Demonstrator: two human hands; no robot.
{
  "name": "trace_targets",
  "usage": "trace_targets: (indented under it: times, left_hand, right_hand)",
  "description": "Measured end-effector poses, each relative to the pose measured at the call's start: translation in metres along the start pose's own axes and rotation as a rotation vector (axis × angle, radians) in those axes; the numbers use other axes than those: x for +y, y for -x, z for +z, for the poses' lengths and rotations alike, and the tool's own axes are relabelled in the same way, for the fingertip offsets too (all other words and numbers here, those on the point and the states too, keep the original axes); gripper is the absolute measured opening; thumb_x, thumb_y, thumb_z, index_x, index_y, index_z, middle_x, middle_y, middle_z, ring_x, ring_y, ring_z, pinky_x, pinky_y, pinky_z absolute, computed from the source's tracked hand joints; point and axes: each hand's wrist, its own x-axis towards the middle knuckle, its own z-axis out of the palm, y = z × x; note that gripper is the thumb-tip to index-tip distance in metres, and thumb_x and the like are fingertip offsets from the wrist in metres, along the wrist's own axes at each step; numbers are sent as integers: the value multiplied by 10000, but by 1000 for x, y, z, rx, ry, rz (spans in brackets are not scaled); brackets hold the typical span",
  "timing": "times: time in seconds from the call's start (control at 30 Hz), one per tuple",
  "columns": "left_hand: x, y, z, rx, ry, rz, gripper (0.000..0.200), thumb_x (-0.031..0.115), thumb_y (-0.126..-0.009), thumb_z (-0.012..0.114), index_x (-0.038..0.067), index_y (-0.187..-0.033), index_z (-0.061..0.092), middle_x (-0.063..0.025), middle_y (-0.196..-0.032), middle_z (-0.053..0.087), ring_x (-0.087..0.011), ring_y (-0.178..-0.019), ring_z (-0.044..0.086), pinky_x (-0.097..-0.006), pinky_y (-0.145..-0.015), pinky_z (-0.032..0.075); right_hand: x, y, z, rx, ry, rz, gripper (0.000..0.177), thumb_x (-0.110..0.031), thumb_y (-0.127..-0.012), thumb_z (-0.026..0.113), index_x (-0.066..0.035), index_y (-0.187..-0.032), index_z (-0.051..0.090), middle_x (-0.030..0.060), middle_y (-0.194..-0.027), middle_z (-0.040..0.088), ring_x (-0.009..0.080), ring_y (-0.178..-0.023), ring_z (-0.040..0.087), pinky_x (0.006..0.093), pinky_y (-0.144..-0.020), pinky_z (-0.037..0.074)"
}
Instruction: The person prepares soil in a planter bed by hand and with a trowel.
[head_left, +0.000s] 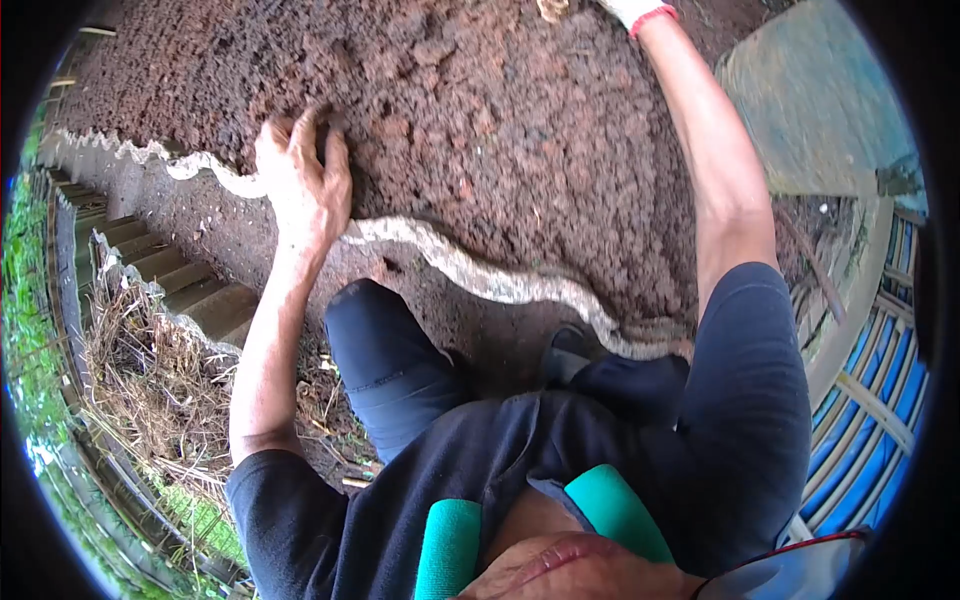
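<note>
My left hand (303,183) is bare and reaches over the wavy edge of a corrugated sheet (500,280) that borders a bed of dark brown, crumbly soil (520,170). Its fingers are spread, with the tips down on the soil and dirt on them. My right hand (630,8), in a white glove with a red cuff, is stretched out to the far side of the bed. Most of it is cut off by the top of the view, so its fingers are hidden. A small tan piece (552,9) shows beside it at the top edge.
Dry straw (160,385) and another corrugated sheet (205,285) lie to the left. A grey-green slab (820,100) stands at the upper right, above a blue slatted panel (865,400). My knee (375,335) is close to the bed's wavy edge.
</note>
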Motion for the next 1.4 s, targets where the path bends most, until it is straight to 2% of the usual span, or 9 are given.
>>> trace_targets:
  times: [0.07, 0.2, 0.43, 0.87, 1.03, 1.13, 1.2, 1.33, 1.4]
  left_hand:
    - [-3, 3, 4, 87, 0, 16, 370, 229, -902, 656, 14, -1204, 656, -209, -1102, 538, -355, -1084, 518, -471, -965, 413]
    - [-9, 6, 9, 123, 99, -52, 374, 229, -928, 654, 18, -1236, 640, -191, -1135, 496, -309, -1037, 519, -416, -895, 460]
    - [-9, 8, 11, 124, 95, -60, 425, 265, -928, 651, -7, -1254, 630, -191, -1110, 475, -309, -1029, 496, -423, -907, 431]
    - [-5, 7, 11, 183, 11, -40, 372, 194, -938, 599, -18, -1243, 621, -195, -1055, 504, -336, -1027, 508, -444, -929, 418]
    - [-10, 6, 11, 162, -26, -1, 292, 181, -911, 619, -18, -1120, 665, -205, -1011, 550, -357, -990, 524, -487, -857, 424]
    - [-16, 3, 15, 142, -34, 4, 326, 199, -925, 607, -11, -1170, 655, -240, -1094, 551, -384, -1053, 519, -504, -915, 419]
    - [-25, 4, 24, 222, -44, 48, 322, 230, -941, 580, 50, -1188, 679, -223, -1066, 557, -384, -1085, 522, -479, -967, 400]
    - [-16, 2, 12, 83, -16, -32, 346, 234, -930, 568, 31, -1191, 669, -226, -1038, 521, -377, -1027, 528, -485, -908, 423]
    - [-20, 0, 16, 117, -35, -9, 326, 224, -923, 568, 46, -1169, 685, -213, -1021, 525, -362, -1000, 538, -475, -893, 426]
  right_hand:
    - [-68, 80, -4, 310, 356, -133, 270, -209, -922, 647, 39, -1012, 703, 158, -927, 729, 223, -945, 690, 303, -846, 527]
    - [-79, 225, -60, 108, 902, 119, 480, -371, -912, 650, -8, -1225, 636, 218, -1221, 650, 356, -1147, 624, 407, -956, 499]
    - [-88, 390, -61, -308, 648, 658, 1015, -539, -769, 780, 97, -1445, 371, 307, -1380, 514, 374, -1309, 508, 400, -1095, 406]
    - [-67, 325, 8, 169, 694, 171, 913, -283, -714, 887, 95, -1409, 430, 306, -1265, 582, 365, -1177, 600, 422, -981, 499]
    - [-88, 271, 27, 208, 781, 44, 950, -545, -741, 797, 60, -1390, 458, 255, -1243, 623, 380, -1181, 589, 435, -1018, 465]
    - [-118, 230, 13, 214, 571, 124, 553, -405, -788, 777, 19, -1126, 670, 195, -928, 720, 321, -906, 693, 408, -824, 533]
    - [-68, 188, -5, 582, 891, -54, 459, -370, -878, 668, 20, -1118, 694, 227, -1100, 700, 353, -1081, 657, 408, -961, 503]
    - [-143, 159, -52, -80, 834, 146, 567, -420, -849, 676, 4, -1222, 622, 283, -1306, 569, 404, -1185, 575, 445, -1005, 466]
    - [-142, 170, -38, 108, 957, -51, 562, -419, -850, 672, 0, -1220, 615, 266, -1269, 583, 413, -1159, 579, 451, -997, 469]
